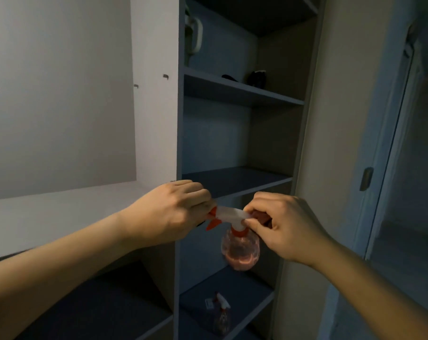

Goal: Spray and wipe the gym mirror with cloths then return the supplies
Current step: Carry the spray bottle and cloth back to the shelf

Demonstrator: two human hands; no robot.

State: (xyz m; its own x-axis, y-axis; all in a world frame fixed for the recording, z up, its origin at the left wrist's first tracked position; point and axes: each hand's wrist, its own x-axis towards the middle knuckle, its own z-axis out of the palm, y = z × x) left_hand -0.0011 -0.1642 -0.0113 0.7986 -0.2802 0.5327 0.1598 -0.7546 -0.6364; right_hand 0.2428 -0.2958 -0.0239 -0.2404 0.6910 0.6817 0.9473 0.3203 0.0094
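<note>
A small spray bottle with a clear pinkish round body, a white head and red-orange trigger and nozzle hangs in the air in front of a blue-grey shelf unit. My left hand pinches the nozzle end of the white head. My right hand pinches the rear of the head and the neck, fingers curled round it. No cloth and no mirror are in view.
A second spray bottle stands on a lower shelf below my hands. Dark items lie on an upper shelf, and a white handled object sits higher. A white wall panel is at left, a door at right.
</note>
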